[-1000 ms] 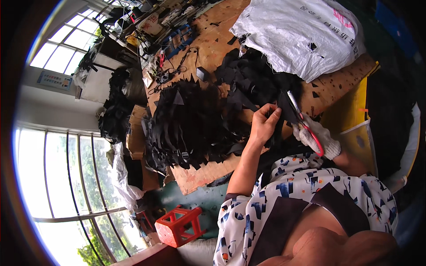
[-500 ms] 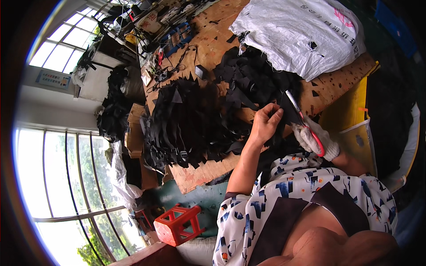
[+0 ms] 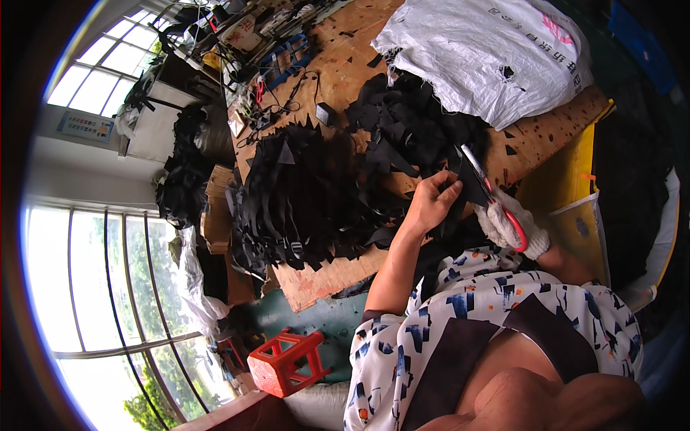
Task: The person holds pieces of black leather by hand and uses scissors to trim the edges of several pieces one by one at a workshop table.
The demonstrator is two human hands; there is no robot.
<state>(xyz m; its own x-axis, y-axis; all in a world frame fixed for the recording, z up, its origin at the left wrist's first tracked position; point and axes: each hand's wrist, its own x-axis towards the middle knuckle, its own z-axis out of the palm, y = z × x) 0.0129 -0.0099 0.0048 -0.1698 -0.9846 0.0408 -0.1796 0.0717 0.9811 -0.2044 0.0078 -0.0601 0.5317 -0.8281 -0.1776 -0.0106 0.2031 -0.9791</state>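
Observation:
My left hand (image 3: 436,199) is bare and pinches the edge of a piece of black fabric (image 3: 471,185). Scissors with red handles (image 3: 514,228) are in my right hand (image 3: 509,224), which wears a white knitted glove. Their blades (image 3: 475,164) point up and away, lying against the right side of the fabric piece. Just beyond my hands, a loose heap of black fabric pieces (image 3: 402,129) covers part of the wooden table (image 3: 345,43). Left of my left hand lies a big pile of black strips with a buckle among them (image 3: 287,194).
A white woven sack (image 3: 481,57) lies at the table's far right. Cables, a small black adapter (image 3: 325,115) and a blue rack (image 3: 286,61) lie at the far left. A red plastic stool (image 3: 287,363) is on the green floor. Yellow sheeting (image 3: 575,179) hangs at the right.
Both hands keep nearly the same place and grip. The left hand and the black fabric have shifted very slightly; the scissors remain beside the fabric.

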